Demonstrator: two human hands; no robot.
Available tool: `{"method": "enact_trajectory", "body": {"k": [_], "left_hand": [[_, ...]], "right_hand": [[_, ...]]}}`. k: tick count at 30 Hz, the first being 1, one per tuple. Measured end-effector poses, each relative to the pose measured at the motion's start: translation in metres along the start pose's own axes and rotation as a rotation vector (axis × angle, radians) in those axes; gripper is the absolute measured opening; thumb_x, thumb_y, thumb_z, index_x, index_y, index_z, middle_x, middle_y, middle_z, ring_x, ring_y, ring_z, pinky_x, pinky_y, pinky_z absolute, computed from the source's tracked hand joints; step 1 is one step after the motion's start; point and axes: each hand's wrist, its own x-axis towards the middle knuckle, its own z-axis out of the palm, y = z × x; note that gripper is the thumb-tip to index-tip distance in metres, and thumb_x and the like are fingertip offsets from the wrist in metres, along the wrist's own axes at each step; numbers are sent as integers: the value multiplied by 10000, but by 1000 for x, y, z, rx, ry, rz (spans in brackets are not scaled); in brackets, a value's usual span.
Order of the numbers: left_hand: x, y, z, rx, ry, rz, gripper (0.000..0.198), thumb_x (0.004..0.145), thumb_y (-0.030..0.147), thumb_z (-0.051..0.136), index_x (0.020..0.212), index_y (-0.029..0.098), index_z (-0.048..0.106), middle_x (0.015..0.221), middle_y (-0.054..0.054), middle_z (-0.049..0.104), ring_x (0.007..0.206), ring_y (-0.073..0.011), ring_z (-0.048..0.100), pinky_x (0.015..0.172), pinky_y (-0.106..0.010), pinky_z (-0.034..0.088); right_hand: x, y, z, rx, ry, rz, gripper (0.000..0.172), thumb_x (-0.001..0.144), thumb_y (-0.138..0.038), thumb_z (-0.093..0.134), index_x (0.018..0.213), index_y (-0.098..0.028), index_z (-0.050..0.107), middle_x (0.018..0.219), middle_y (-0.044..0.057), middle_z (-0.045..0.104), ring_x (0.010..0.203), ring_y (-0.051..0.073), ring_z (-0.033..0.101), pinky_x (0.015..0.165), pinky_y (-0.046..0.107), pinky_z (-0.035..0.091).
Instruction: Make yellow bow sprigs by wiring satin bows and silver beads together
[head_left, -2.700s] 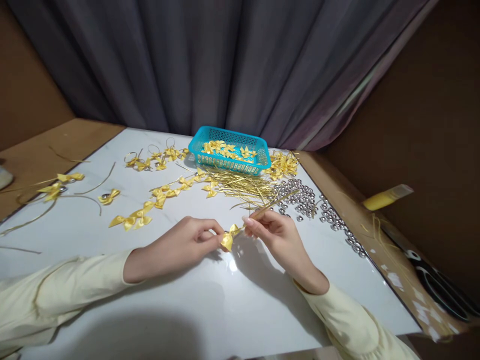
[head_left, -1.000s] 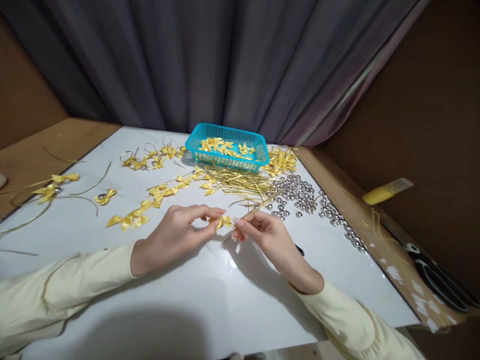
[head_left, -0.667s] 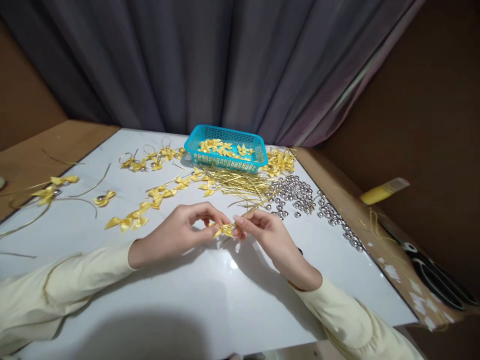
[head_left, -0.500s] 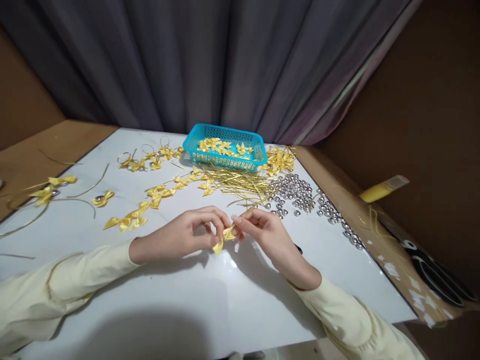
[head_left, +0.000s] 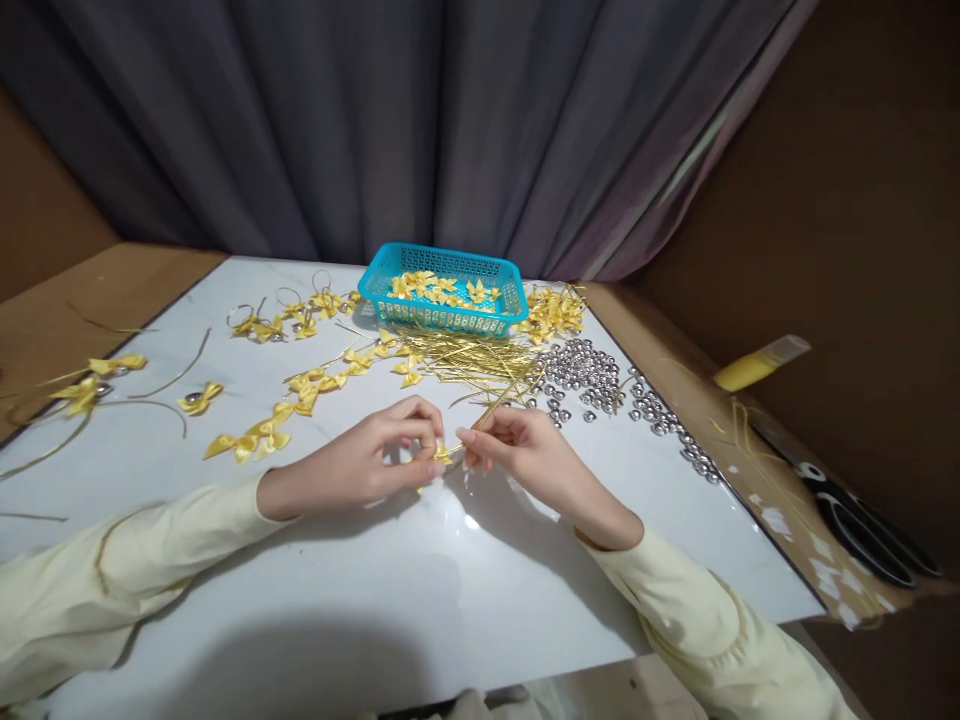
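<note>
Above the white tabletop, my left hand pinches a yellow ribbon bow that is largely covered by the fingers. Close to its right, my right hand grips a thin gold cord between thumb and fingers. One end of the cord meets the bow; the other points up toward the pile of gold cords. Whether the cord passes through or around the bow, I cannot tell. Several yellow bows lie in a loose row beyond my left hand.
A turquoise basket holding yellow bows stands at the back. Silver heart-shaped beads spread to the right. Scissors, a yellow tube and paper scraps lie along the right edge. Finished-looking bows with cords lie at left.
My left hand has turned slightly and its fingers now cover more of the bow. The cord still runs from my right hand to the bow. The view has shifted a little.
</note>
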Motion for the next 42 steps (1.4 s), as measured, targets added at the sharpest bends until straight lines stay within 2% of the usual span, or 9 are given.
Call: {"method": "enact_trajectory", "body": {"k": [3, 8, 13, 20, 25, 32, 35, 38, 42], "left_hand": [[2, 12, -16, -41, 45, 47, 200, 831, 271, 547, 653, 188, 514, 939, -39, 496, 948, -190, 499, 886, -325, 415], [16, 35, -49, -130, -73, -1, 217, 819, 277, 506, 624, 193, 457, 798, -20, 474, 719, -159, 468, 668, -291, 428], [39, 55, -72, 132, 16, 39, 312, 815, 377, 535, 579, 188, 457, 682, 0, 451, 616, -137, 430, 560, -253, 351], [56, 69, -75, 295, -38, -45, 348, 873, 297, 304, 565, 200, 431, 578, 9, 388, 528, -137, 373, 493, -248, 311], [55, 65, -80, 262, -96, 60, 313, 856, 337, 455, 581, 190, 486, 678, 10, 454, 637, -138, 450, 599, -250, 375], [42, 55, -79, 7, 167, 174, 342, 867, 318, 522, 557, 175, 490, 752, -5, 480, 663, -130, 453, 603, -263, 380], [41, 47, -81, -229, 164, 196, 306, 858, 307, 528, 582, 176, 516, 663, -3, 494, 630, -132, 459, 610, -273, 392], [42, 44, -84, -315, 52, 92, 323, 875, 326, 512, 596, 166, 536, 557, 15, 471, 540, -106, 438, 549, -240, 375], [40, 50, -84, -77, -28, -188, 301, 859, 391, 550, 690, 162, 648, 457, 66, 294, 410, -67, 234, 391, -216, 170]], "right_hand": [[4, -10, -7, -8, -31, -15, 318, 746, -427, 676, 595, -159, 596, 568, 14, 635, 518, 103, 557, 550, 252, 452], [16, -42, -19, -53, -6, -117, 288, 757, -372, 677, 580, -166, 579, 560, 9, 632, 512, 101, 559, 521, 247, 446], [22, -70, -31, -117, 95, -248, 285, 773, -354, 666, 586, -159, 578, 560, 5, 617, 519, 99, 546, 529, 254, 433], [22, -75, -40, -101, 123, -321, 266, 775, -345, 664, 607, -160, 575, 582, 12, 625, 548, 105, 546, 551, 258, 426], [22, -74, -38, -66, 81, -260, 249, 787, -292, 644, 586, -159, 582, 573, 12, 621, 525, 96, 541, 533, 247, 416], [21, -78, -29, -88, 86, -202, 250, 810, -216, 614, 571, -162, 566, 547, -1, 610, 499, 84, 532, 502, 226, 401], [24, -76, -25, -139, 110, -173, 266, 825, -190, 594, 565, -161, 546, 524, -13, 589, 472, 74, 508, 461, 211, 366], [26, -72, -25, -172, 107, -189, 260, 831, -204, 588, 580, -153, 547, 530, -13, 586, 468, 70, 498, 455, 206, 358], [27, -67, -25, -201, 97, -241, 245, 832, -231, 583, 603, -152, 546, 568, 5, 613, 502, 84, 530, 473, 210, 379]]}}
